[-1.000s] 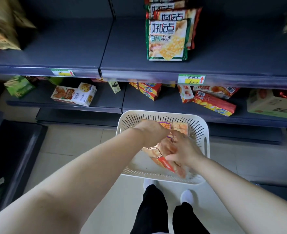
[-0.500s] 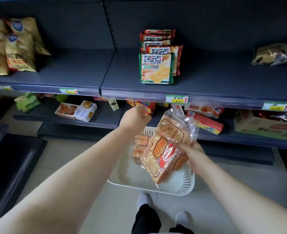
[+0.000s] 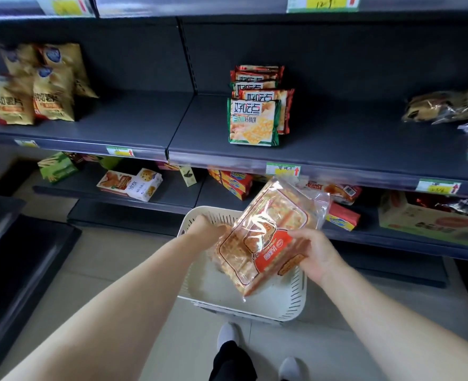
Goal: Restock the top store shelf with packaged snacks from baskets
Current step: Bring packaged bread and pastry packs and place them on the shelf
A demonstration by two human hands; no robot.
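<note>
Across the upper half, a dark shelf (image 3: 133, 116), much of its board bare. Below it at 6 o'clock, on the tiled floor (image 3: 117, 270), a white slotted basket (image 3: 296, 295).

Held in the air over the basket, a clear pack of crackers (image 3: 268, 235) with a red label, printed face up toward the camera. Long axis tilted from 7 o'clock to 1 o'clock, crimped top end pointing at 1 o'clock toward the shelf's front edge, bottom end low above the basket floor.

At the pack's 4 o'clock corner, the right hand (image 3: 315, 254): thumb across the label, fingers curled underneath, gripping the pack. At the pack's 9 o'clock edge, the left hand (image 3: 208, 229), touching the wrapper; fingers tucked out of sight behind it, so cannot tell whether gripping.

On the shelf at 12 o'clock of the pack, a row of green cracker bags (image 3: 253, 122) standing upright, well apart from yellow chip bags (image 3: 45, 86) at 10 o'clock. Just above the pack's top end, a price tag (image 3: 282, 169) on the shelf lip.
</note>
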